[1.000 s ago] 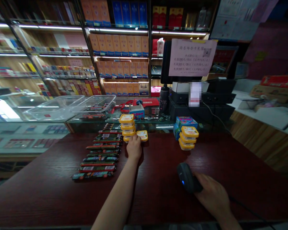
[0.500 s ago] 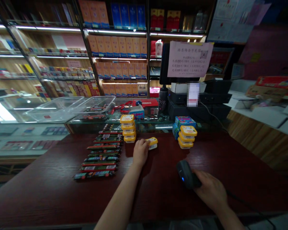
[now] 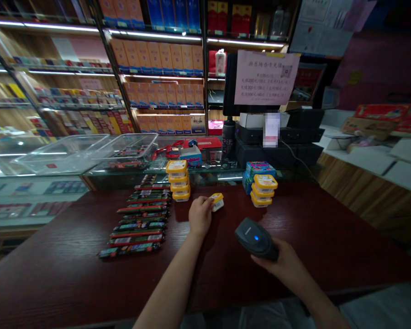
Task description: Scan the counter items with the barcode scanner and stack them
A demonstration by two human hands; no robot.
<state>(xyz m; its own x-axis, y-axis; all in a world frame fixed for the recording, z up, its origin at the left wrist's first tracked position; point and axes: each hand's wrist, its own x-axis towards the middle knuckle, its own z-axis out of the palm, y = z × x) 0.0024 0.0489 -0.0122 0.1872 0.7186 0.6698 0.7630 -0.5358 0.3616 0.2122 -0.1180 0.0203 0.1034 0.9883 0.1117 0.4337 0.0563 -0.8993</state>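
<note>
Here, in the middle, the left hand (image 3: 200, 215) holds a yellow tub (image 3: 218, 204); lower right, the right hand (image 3: 285, 261) grips a scanner (image 3: 253, 236).

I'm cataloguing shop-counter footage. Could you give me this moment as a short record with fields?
Left hand: holds a tilted yellow-lidded tub
Right hand: holds a scanner, blue light showing
Taller stack: four tubs, beside a row of dark packets
Shorter stack: three tubs, in front of blue boxes
Surface: dark red-brown tabletop
</note>
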